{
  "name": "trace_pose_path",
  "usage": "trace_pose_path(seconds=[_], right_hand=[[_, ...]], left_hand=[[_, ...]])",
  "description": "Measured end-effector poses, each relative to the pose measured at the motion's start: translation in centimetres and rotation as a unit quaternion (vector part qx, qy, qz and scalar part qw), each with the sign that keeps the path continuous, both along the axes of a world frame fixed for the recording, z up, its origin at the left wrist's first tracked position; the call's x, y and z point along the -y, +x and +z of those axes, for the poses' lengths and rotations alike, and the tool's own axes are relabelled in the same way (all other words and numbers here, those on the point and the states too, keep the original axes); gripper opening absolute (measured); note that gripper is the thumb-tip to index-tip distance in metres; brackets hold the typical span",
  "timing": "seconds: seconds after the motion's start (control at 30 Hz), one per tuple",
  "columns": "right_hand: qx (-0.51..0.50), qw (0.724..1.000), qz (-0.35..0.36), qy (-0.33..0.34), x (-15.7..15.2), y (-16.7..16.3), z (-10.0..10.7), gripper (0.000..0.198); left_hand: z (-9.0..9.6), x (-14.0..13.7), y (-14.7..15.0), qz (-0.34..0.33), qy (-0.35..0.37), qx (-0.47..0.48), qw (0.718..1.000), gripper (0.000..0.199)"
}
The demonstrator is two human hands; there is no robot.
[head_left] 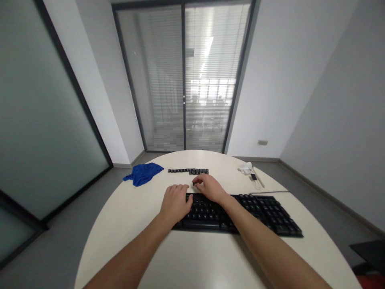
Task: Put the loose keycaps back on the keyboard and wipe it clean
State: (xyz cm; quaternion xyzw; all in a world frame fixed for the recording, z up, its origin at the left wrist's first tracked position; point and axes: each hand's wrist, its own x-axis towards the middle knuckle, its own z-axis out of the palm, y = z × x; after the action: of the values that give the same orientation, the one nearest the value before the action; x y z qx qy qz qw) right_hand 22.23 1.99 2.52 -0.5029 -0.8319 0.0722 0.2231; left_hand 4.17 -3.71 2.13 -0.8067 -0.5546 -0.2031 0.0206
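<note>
You're prob. mid keycap (194, 184) work: R hand (211, 187) seems to pinch it, nearly closed; L hand (176, 202) half-curled at kbd (206, 214), hold unclear; next needs steady fingertips.

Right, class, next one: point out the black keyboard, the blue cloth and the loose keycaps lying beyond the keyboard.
Black keyboard (209, 211): head view, on its main block of keys.
Blue cloth (144, 174): head view, on the middle of its crumpled fabric.
Loose keycaps (194, 171): head view, near the middle of the line.
</note>
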Motion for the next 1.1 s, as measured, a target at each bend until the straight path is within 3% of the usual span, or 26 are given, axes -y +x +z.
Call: trace_pose_path(seconds=[0.07, 0.17, 0.33, 0.67, 0.9, 1.1], right_hand=[[-0.039, 0.999, 0.004, -0.023, 1.6, 1.4, -0.4, 0.022], [-0.205, 0.970, 0.055, -0.116, 3.4, 2.7, -0.9, 0.019], [-0.305, 0.937, 0.096, -0.144, 4.0, 2.9, -1.4, 0.020], [-0.279, 0.944, 0.100, -0.147, 4.1, 2.8, -1.3, 0.018], [-0.222, 0.968, 0.065, -0.100, 4.5, 2.7, -1.6, 0.015], [-0.229, 0.965, 0.077, -0.103, 4.5, 2.6, -1.5, 0.014]], left_hand=[[0.3, 0.2, 0.2, -0.022, 0.002, 0.027, 0.999, 0.028], [0.3, 0.5, 0.5, -0.061, -0.009, 0.065, 0.996, 0.024], [0.0, 0.8, 0.8, -0.104, -0.014, 0.066, 0.992, 0.020], [-0.8, 0.1, 0.1, -0.084, -0.042, 0.125, 0.988, 0.015], [-1.1, -0.4, -0.2, -0.110, -0.071, 0.151, 0.980, 0.018], [-1.2, -0.5, 0.1, -0.091, -0.074, 0.160, 0.980, 0.017]])
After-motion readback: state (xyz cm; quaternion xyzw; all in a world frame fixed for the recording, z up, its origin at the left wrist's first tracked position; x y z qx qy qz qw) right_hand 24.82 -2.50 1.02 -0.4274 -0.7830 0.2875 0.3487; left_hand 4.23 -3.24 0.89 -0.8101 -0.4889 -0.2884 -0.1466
